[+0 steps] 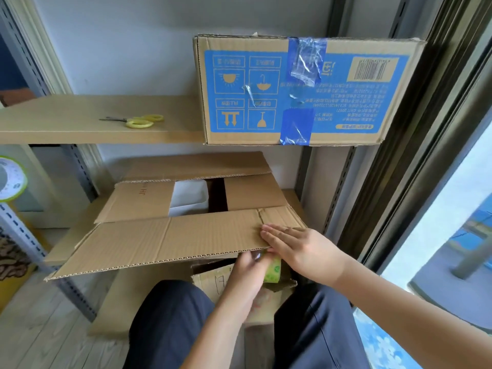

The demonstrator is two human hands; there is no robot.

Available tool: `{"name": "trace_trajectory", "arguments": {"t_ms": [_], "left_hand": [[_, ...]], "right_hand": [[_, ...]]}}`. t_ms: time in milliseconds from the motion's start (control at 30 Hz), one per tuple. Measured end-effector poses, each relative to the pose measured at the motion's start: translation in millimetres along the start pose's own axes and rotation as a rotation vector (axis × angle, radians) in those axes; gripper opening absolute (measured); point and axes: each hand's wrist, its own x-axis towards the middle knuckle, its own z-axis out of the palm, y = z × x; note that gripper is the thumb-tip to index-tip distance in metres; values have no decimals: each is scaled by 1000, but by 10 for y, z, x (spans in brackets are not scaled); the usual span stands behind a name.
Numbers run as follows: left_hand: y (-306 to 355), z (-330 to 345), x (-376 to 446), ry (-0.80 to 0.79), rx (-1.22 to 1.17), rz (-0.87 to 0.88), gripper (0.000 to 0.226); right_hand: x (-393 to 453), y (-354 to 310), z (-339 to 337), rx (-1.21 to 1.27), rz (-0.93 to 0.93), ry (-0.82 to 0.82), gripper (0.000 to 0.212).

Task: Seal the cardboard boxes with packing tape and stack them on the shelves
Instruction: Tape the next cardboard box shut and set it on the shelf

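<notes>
Green-printed tape roll (272, 269): gripped by the left hand (246, 272), just under the open box's near flap.
Right hand (298, 247): fingers straight, pressing flat on that near flap's right end.
Open box (186, 235): on the lower shelf, white container inside.
Sealed box (306, 89): above the open box, blue-taped.
Scissors (138, 120): left of the sealed box.

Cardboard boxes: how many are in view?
3: the taped box on the upper shelf, the open box on the lower shelf, and a partly hidden box beneath its flap.
</notes>
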Motion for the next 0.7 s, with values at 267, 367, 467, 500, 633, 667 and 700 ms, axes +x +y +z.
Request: {"name": "trace_trajectory", "arguments": {"t_ms": [267,367,467,500,633,667,700], "left_hand": [[134,-691,-462,-1,383,-125,23],[486,-1008,-571,24,338,-4,22],[973,-1354,-500,257,319,303,20],[1120,-1458,-443,360,316,402,20],[1534,-1701,-199,619,262,603,21],[1578,-1741,-151,633,263,617,19],[1578,-1747,-102,630,271,615,15]], "right_hand": [[353,-45,-130,50,-39,-228,49],[885,-280,-126,50,13,-20,37],[1716,-507,-265,120,243,263,7],[2023,-560,-331,161,331,288,13],[3137,-513,-464,260,597,137,31],[3369,-436,-447,286,679,78,29],[3531,-322,-396,321,771,5,25]]}}
